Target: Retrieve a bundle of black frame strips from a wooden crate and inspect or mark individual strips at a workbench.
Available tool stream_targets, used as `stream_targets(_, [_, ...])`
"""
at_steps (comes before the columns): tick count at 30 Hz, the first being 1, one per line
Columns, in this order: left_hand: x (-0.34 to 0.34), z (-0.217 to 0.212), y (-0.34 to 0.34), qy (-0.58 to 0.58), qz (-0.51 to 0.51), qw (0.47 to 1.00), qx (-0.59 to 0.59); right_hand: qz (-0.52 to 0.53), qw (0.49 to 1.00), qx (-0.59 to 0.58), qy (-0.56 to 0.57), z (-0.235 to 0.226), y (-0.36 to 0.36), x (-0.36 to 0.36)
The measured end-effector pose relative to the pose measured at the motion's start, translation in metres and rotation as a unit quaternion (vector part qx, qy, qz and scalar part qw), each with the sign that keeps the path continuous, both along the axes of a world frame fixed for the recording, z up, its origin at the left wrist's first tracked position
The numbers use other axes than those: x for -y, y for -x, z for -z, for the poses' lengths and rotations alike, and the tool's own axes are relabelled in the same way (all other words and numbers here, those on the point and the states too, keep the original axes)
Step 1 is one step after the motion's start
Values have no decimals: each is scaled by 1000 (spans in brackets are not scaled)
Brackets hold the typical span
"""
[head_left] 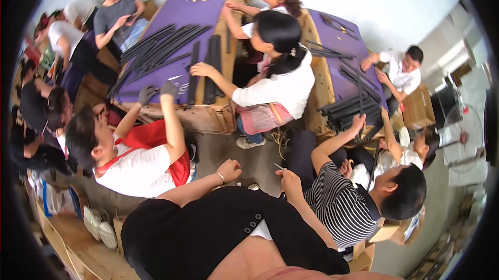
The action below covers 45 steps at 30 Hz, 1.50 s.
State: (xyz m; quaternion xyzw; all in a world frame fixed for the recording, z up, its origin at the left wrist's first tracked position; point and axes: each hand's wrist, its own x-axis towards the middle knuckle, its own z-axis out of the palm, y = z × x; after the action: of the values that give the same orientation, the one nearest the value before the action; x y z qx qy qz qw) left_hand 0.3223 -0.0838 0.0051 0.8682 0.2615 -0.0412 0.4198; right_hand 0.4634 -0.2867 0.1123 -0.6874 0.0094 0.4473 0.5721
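Note:
My left hand [229, 171], with a bangle at the wrist, is held in front of my black top. Its fingers are curled inward, and whether anything lies inside them is hidden. To its right, my right hand [291, 183] is closed around a slim tool [278, 166]. A pale, narrow tip sticks out past the fingers toward the upper left, and a dark end shows below the hand. The exact kind of tool is too small to tell. Both hands are in the air over the floor, apart from each other and away from the tables.
Two purple-topped wooden tables [156, 17] [325, 35] carry long black strips [166, 46] and a stacked pile [351, 111]. Co-workers sit close around: one in a red apron [140, 160] at left, one in a striped shirt [340, 204] at right. Cardboard boxes [417, 107] stand beyond.

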Motion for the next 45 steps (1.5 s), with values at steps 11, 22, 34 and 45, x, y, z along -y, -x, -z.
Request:
stream_targets(11, [-37, 20, 174, 29, -122, 985, -118, -236, 962, 123, -51, -6, 107, -130])
stream_targets(22, [0, 19, 296, 42, -347, 919, -184, -491, 823, 277, -61, 30, 173, -152])
stream_targets(34, [42, -44, 220, -199, -372, 900, 108, -562, 755, 313, -131, 30, 159, -133])
stream_targets(45, [8, -101, 173, 11, -207, 968, 139, -396, 911, -80, -89, -3, 128, -109])
